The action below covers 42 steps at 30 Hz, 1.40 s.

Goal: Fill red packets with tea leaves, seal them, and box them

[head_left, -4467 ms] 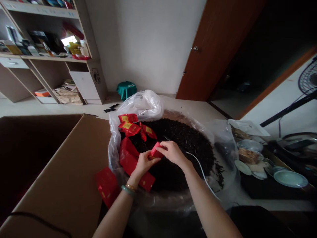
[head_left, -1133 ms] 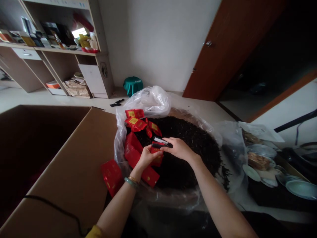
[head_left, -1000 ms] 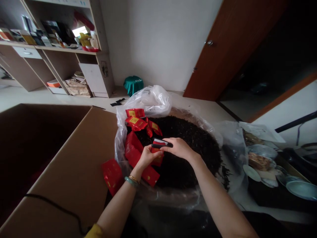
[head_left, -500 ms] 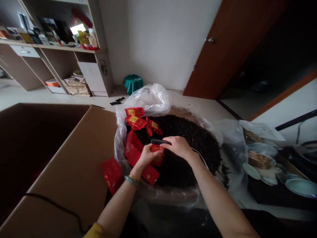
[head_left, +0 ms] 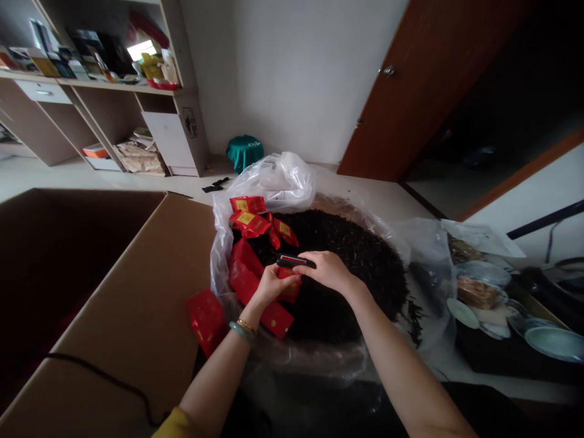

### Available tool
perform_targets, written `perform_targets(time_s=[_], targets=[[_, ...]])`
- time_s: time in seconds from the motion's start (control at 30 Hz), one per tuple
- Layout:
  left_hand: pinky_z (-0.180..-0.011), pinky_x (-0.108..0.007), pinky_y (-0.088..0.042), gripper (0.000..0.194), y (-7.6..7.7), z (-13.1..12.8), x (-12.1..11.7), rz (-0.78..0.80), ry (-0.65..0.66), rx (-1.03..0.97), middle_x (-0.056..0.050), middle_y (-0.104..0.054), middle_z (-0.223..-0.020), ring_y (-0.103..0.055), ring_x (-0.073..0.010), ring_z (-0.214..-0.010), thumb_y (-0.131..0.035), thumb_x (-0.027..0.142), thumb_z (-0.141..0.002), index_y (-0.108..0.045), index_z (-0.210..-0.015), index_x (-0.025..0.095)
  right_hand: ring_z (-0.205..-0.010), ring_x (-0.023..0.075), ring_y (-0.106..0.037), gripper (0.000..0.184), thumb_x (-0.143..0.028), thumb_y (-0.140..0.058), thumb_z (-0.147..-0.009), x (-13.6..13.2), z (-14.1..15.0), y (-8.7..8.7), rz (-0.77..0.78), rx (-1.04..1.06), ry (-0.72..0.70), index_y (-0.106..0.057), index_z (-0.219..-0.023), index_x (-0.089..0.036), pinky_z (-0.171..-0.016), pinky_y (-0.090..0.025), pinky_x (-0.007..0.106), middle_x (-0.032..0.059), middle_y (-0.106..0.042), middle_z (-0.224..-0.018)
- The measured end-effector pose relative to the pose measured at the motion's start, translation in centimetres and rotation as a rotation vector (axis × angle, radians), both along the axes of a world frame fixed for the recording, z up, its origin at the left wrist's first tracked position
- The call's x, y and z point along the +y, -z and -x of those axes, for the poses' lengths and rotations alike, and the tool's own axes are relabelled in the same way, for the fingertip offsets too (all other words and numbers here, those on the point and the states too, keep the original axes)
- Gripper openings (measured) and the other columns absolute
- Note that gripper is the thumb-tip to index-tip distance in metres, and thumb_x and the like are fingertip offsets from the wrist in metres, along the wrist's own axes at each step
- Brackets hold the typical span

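Head | left hand (head_left: 272, 283) pinching one red packet (head_left: 291, 293) | right hand (head_left: 326, 267) gripping one black tool (head_left: 292, 264) (hands: two)

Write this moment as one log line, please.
left hand: holds packet | right hand: holds black tool at packet's top | below: dark leaves | left side: box

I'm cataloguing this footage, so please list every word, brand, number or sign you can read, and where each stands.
None can be read for certain.
Green cloth: white letters, too blurred.
Cabinet side: dark sign, too small.
Red packets: print on yellow labels, too small.
Red packet in the left hand: gold marks, too blurred.
Larger red packaging: gold marks, illegible.
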<state>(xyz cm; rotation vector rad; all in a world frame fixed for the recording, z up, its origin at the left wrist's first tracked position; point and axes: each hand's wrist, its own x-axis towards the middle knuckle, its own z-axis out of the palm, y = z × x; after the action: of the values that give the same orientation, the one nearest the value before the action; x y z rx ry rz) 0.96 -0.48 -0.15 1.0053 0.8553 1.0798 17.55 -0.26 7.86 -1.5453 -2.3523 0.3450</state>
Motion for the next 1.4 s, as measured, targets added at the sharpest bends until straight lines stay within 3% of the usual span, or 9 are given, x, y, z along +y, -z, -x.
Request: perform_targets(time_s=[0.2, 0.4, 0.7, 0.9, 1.2, 1.4], targets=[[-0.057, -0.025, -0.048, 0.044, 0.0, 0.0, 0.0, 0.027, -0.007, 0.023, -0.003, -0.069, -0.065, -0.061, -0.0144, -0.056, -0.086, 0.041, -0.05, -0.067, -0.075, 0.01, -0.086, 0.0198, -0.069, 0.025, -0.044, -0.057, -0.087, 0.2, 0.4, -0.2, -0.013, -0.038, -0.007, -0.071, -0.098, -0.027, -0.07, -0.046, 0.024, 0.0028, -0.074, -0.094], [-0.078, -0.028, -0.049, 0.045, -0.8, 0.3, 0.2, -0.127, -0.164, -0.065, -0.005, -0.072, -0.091, -0.065, -0.0184, -0.084, -0.081, 0.039, -0.06, -0.069, -0.095, 0.015, -0.086, 0.0189, -0.069, 0.029, -0.046, -0.052, -0.09, 0.1, 0.1, 0.4, -0.045, -0.043, -0.022, -0.071, -0.1, -0.027, -0.071, -0.046, 0.024, 0.0031, -0.074, -0.096], [-0.071, -0.026, -0.048, 0.032, -1.1, 0.7, 0.0, -0.2, -0.203, -0.007, -0.002, -0.069, -0.075, -0.062, -0.0158, -0.072, -0.077, 0.041, -0.064, -0.068, -0.082, 0.015, -0.089, 0.0189, -0.068, 0.026, -0.044, -0.059, -0.086, -0.3, 0.5, 0.2, -0.025, -0.007, -0.035, -0.07, -0.101, -0.026, -0.077, -0.047, 0.026, 0.0023, -0.073, -0.097], [-0.07, -0.026, -0.047, 0.033, -1.5, 0.7, -0.1, -0.193, -0.212, 0.011, -0.002, -0.068, -0.074, -0.06, -0.0161, -0.071, -0.077, 0.042, -0.063, -0.067, -0.081, 0.016, -0.088, 0.0187, -0.068, 0.022, -0.038, -0.059, -0.087, -0.5, 0.8, 0.4, -0.052, 0.012, -0.039, -0.069, -0.103, -0.027, -0.075, -0.047, 0.026, 0.0022, -0.072, -0.098], [-0.069, -0.025, -0.048, 0.034, -1.5, 0.5, -0.1, -0.179, -0.207, -0.018, -0.002, -0.068, -0.076, -0.061, -0.0153, -0.072, -0.077, 0.042, -0.063, -0.067, -0.082, 0.015, -0.085, 0.0173, -0.067, 0.026, -0.043, -0.06, -0.085, -0.2, 0.5, 1.5, -0.102, 0.03, -0.02, -0.071, -0.103, -0.027, -0.075, -0.046, 0.024, 0.0026, -0.073, -0.093], [-0.074, -0.025, -0.049, 0.06, -0.7, 0.4, 0.3, -0.122, -0.152, -0.04, -0.004, -0.071, -0.09, -0.064, -0.0163, -0.081, -0.084, 0.032, -0.055, -0.064, -0.109, 0.016, -0.087, 0.0199, -0.068, 0.026, -0.041, -0.058, -0.086, -0.1, 0.3, 1.6, -0.125, 0.008, 0.006, -0.07, -0.104, -0.024, -0.077, -0.049, 0.027, 0.0048, -0.073, -0.096]])
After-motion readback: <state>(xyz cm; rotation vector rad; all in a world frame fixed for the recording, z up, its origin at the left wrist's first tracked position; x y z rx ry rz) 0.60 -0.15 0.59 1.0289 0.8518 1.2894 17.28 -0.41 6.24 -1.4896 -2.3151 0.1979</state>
